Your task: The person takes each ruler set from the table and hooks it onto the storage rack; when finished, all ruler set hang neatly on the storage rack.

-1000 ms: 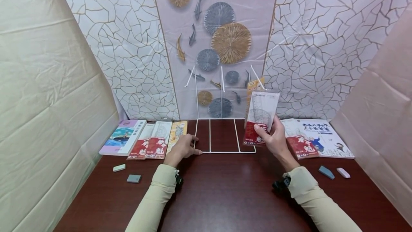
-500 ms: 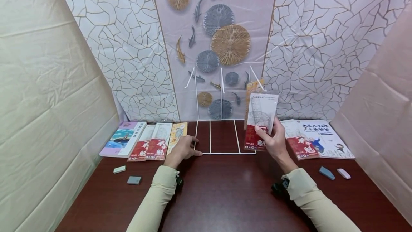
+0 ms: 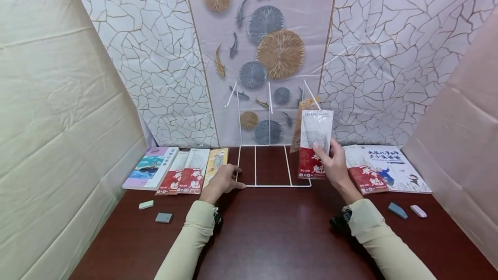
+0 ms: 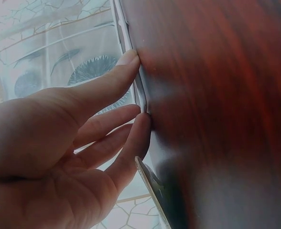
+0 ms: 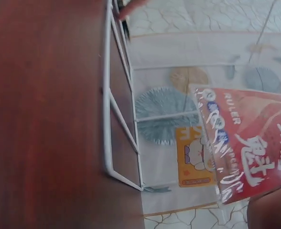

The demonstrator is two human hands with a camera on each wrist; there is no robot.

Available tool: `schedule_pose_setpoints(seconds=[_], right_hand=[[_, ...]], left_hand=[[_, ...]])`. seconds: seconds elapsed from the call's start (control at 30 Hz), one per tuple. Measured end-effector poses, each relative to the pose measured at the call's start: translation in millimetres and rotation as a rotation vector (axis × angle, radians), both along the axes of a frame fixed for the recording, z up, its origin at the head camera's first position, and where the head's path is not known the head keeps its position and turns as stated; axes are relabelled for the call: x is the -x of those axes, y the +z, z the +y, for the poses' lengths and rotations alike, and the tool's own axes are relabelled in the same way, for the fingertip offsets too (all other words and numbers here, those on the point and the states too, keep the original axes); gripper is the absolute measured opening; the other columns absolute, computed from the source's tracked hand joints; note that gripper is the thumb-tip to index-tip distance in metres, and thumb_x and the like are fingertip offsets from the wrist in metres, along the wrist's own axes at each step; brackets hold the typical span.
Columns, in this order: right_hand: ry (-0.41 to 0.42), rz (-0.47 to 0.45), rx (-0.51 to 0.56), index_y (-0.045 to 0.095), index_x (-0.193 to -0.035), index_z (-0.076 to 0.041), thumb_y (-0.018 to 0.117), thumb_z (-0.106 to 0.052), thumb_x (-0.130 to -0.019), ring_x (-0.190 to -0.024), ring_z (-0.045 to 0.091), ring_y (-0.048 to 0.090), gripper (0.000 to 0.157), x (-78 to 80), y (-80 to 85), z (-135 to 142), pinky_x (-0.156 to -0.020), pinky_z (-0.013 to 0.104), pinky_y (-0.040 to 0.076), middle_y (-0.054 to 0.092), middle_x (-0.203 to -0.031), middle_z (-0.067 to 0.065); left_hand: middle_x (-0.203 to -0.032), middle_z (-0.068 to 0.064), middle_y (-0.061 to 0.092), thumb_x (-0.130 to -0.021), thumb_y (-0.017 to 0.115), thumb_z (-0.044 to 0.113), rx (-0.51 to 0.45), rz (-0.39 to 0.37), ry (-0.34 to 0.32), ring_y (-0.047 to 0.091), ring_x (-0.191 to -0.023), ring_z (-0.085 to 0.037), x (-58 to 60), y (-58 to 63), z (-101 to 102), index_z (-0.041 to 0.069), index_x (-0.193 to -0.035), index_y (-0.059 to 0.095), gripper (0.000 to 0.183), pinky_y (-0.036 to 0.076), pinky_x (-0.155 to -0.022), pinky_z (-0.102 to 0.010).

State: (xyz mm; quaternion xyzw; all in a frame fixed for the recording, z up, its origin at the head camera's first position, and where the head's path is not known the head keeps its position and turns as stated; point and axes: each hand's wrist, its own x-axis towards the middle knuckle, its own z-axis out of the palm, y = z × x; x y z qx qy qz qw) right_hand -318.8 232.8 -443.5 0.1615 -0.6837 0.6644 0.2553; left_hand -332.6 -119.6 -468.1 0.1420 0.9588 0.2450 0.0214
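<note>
A ruler-set packet (image 3: 311,161), red below and white above in clear plastic, is pinched upright by my right hand (image 3: 335,167), thumb across its front. It stands before the right hook of a white wire display rack (image 3: 255,165). From that hook hangs a yellow packet (image 3: 296,131), tilted and partly covered by the ruler set; the right wrist view shows its lower part (image 5: 190,162) behind the red one. At the rack's front left corner, my left hand (image 3: 222,181) grips the base wire; the left wrist view shows the thumb (image 4: 128,59) and fingertips against it.
Left of the rack lie a book (image 3: 149,170), two more ruler packets (image 3: 190,176) and a yellow packet (image 3: 215,161). Right of it are a ruler packet (image 3: 367,178) and a picture book (image 3: 406,180). Erasers (image 3: 164,217) lie nearer on both sides; patterned cloth (image 3: 268,55) hangs behind.
The ruler set in my right hand has straightened and risen slightly from half a second ago. The hanging yellow packet has swung, its lower end going left. My left hand stays on the rack.
</note>
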Motion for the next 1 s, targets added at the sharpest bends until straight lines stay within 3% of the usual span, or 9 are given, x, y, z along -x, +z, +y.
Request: schedule_pose_setpoints(seconds=[0.23, 0.4, 0.5, 0.6, 0.67, 0.77, 0.87, 1.0], right_hand=[[0.036, -0.135, 0.027, 0.061, -0.127, -0.003, 0.056, -0.032, -0.103, -0.072, 0.014, 0.07, 0.038, 17.8, -3.6, 3.6, -0.061, 0.032, 0.059, 0.073, -0.09, 0.001], [-0.036, -0.132, -0.046, 0.061, -0.127, -0.001, 0.052, -0.034, -0.105, -0.079, 0.007, 0.06, 0.04, 24.5, -7.7, 11.7, -0.069, 0.024, 0.052, 0.067, -0.091, -0.003], [-0.109, -0.134, -0.108, 0.061, -0.126, 0.003, 0.046, -0.038, -0.106, -0.09, 0.011, 0.058, 0.048, 28.5, -9.5, 24.0, -0.08, 0.019, 0.046, 0.064, -0.097, 0.004], [-0.236, -0.176, -0.264, 0.061, -0.128, 0.0, 0.045, -0.046, -0.105, -0.106, 0.022, 0.06, 0.054, 31.4, -12.6, 45.9, -0.093, 0.024, 0.045, 0.067, -0.112, 0.015], [-0.345, -0.215, -0.455, 0.06, -0.131, -0.001, 0.049, -0.046, -0.104, -0.117, 0.034, 0.058, 0.054, 32.0, -17.4, 63.7, -0.101, 0.038, 0.044, 0.065, -0.123, 0.022], [-0.505, -0.322, -0.745, 0.055, -0.133, 0.001, 0.057, -0.039, -0.099, -0.123, 0.051, 0.046, 0.052, 28.9, -26.8, 89.9, -0.1, 0.06, 0.037, 0.056, -0.131, 0.031], [-0.562, -0.443, -0.903, 0.047, -0.138, 0.006, 0.064, -0.029, -0.094, -0.126, 0.06, 0.032, 0.059, 23.3, -33.5, 107.6, -0.099, 0.071, 0.028, 0.043, -0.135, 0.04], [-0.579, -0.576, -0.97, 0.042, -0.136, 0.011, 0.069, -0.032, -0.09, -0.127, 0.065, 0.024, 0.069, 17.6, -36.6, 118.2, -0.1, 0.074, 0.022, 0.034, -0.135, 0.047]], left_hand=[[-0.098, -0.011, 0.075, -0.075, 0.09, 0.03, -0.014, -0.015, -0.01, 0.069, -0.091, -0.019, -0.6, -5.2, 1.6, 0.006, -0.125, 0.069, 0.059, 0.056, -0.087, -0.036], [-0.099, -0.011, 0.074, -0.075, 0.09, 0.029, -0.022, -0.01, 0.002, 0.069, -0.093, -0.02, -0.3, -3.4, -1.3, 0.006, -0.125, 0.069, 0.059, 0.056, -0.087, -0.037], [-0.099, -0.011, 0.074, -0.075, 0.089, 0.03, -0.016, -0.005, 0.002, 0.07, -0.094, -0.021, 0.7, -2.5, -2.5, 0.006, -0.125, 0.069, 0.059, 0.056, -0.088, -0.037], [-0.099, -0.011, 0.075, -0.076, 0.089, 0.031, -0.013, -0.006, -0.001, 0.07, -0.094, -0.02, 1.1, -1.9, -1.4, 0.006, -0.126, 0.069, 0.06, 0.056, -0.088, -0.037], [-0.1, -0.01, 0.075, -0.076, 0.089, 0.031, -0.011, -0.013, 0.004, 0.07, -0.093, -0.019, 1.2, -1.3, -1.2, 0.007, -0.127, 0.068, 0.06, 0.056, -0.088, -0.036], [-0.099, -0.01, 0.074, -0.075, 0.089, 0.031, -0.005, -0.011, 0.01, 0.069, -0.091, -0.018, 0.6, 0.0, -2.0, 0.008, -0.127, 0.069, 0.06, 0.056, -0.086, -0.036], [-0.098, -0.01, 0.074, -0.075, 0.089, 0.032, 0.005, -0.011, 0.016, 0.068, -0.09, -0.017, 0.3, 0.2, -2.4, 0.008, -0.126, 0.069, 0.059, 0.056, -0.084, -0.035], [-0.1, -0.01, 0.074, -0.076, 0.089, 0.031, -0.006, -0.028, 0.023, 0.068, -0.091, -0.018, -0.2, -1.3, -1.3, 0.009, -0.126, 0.069, 0.058, 0.056, -0.086, -0.035]])
